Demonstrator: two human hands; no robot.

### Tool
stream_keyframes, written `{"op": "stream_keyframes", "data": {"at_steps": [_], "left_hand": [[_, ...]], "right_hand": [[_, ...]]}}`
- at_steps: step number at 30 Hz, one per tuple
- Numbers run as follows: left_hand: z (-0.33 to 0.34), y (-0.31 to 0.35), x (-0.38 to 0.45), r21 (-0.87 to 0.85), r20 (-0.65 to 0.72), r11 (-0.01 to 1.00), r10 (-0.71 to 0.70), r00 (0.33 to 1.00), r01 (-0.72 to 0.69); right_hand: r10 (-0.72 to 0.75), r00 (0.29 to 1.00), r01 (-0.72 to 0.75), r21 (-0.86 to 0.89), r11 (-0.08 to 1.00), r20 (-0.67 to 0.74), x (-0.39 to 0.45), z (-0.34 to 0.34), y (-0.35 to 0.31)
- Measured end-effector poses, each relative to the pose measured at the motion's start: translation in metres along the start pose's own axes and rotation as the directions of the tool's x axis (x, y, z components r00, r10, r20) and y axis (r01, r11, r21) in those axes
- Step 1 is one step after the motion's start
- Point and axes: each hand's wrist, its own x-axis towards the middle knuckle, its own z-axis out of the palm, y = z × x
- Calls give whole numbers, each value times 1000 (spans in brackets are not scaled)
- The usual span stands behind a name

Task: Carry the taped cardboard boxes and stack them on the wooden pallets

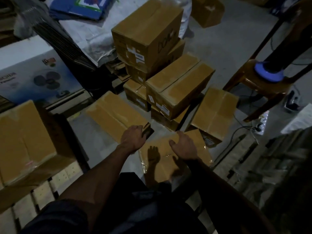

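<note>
Item 1: left hand (133, 138), fingers curled over the near corner of a low taped box (114, 114).
Item 2: right hand (184, 145), fingers relaxed and slightly spread, I see it above another taped box (190, 159); contact unclear.
Item 3: box stack (152, 39), beyond both fingertips.

Centre: brown cardboard boxes (179, 85), matt, their seams sealed with glossy tape. Bottom centre: low box (175, 154) under shiny clear film that catches the light. Left: white printed carton (33, 73), smooth paper finish. Right: orange chair (263, 85), glossy plastic. Upper left: white woven sheet (94, 34), coarse. Floor (224, 44): grey, matt concrete.
</note>
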Motion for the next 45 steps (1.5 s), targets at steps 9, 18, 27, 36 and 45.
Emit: {"op": "stream_keyframes", "data": {"at_steps": [9, 18, 27, 36, 45], "left_hand": [[-35, 6, 118, 3, 15, 997, 74, 997, -74], [-75, -11, 309, -273, 58, 958, 102, 993, -82], [-43, -29, 478, -727, 119, 641, -234, 965, 245], [18, -50, 566, -770, 163, 606, -112, 980, 197], [32, -59, 561, -788, 80, 614, 18, 997, 52]], "right_hand": [[102, 995, -101, 47, 994, -14, 92, -16, -25], [344, 933, -284, 365, 887, -109, 236, -19, -56], [528, 838, -284, 716, 637, -137, 403, 21, 15], [582, 804, -125, 922, 366, -122, 491, 83, 63], [569, 783, 28, 928, 372, -252, 475, 97, 34]]}}
